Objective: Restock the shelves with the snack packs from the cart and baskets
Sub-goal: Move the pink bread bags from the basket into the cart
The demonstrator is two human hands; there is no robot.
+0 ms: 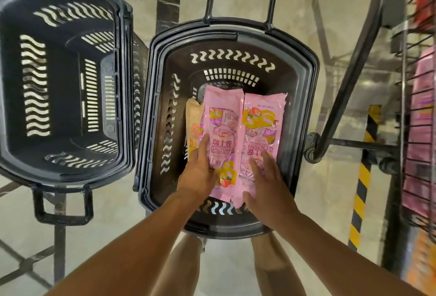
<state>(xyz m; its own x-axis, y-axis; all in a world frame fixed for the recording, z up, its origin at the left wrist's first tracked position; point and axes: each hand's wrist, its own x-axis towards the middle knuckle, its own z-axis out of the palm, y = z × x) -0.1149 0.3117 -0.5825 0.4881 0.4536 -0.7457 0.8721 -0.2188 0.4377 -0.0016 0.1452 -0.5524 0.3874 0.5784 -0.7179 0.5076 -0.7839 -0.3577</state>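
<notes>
Head cam, nearest first: my left hand (199, 173) lies flat on the left glossy pink plastic Swiss-roll snack pack (220, 135), and my right hand (264, 184) lies on the twin pink pack (259, 139) just beside it. Both grips are spread apart, fingers resting on the film with nothing clamped yet; I'd guess that's to slide the two together and scoop them up as one. They lie flat in the bottom of the black plastic slotted basket (304, 97). A tan snack pack (193, 121) is tucked on edge at their left, partly under them, so it may drag along. Further left, the second dark basket (14, 97) looks bare. The wire shelf rack (417, 130) at right holds similar pink packs, and a dark metal cart frame (354, 78) stands between it and the basket.
</notes>
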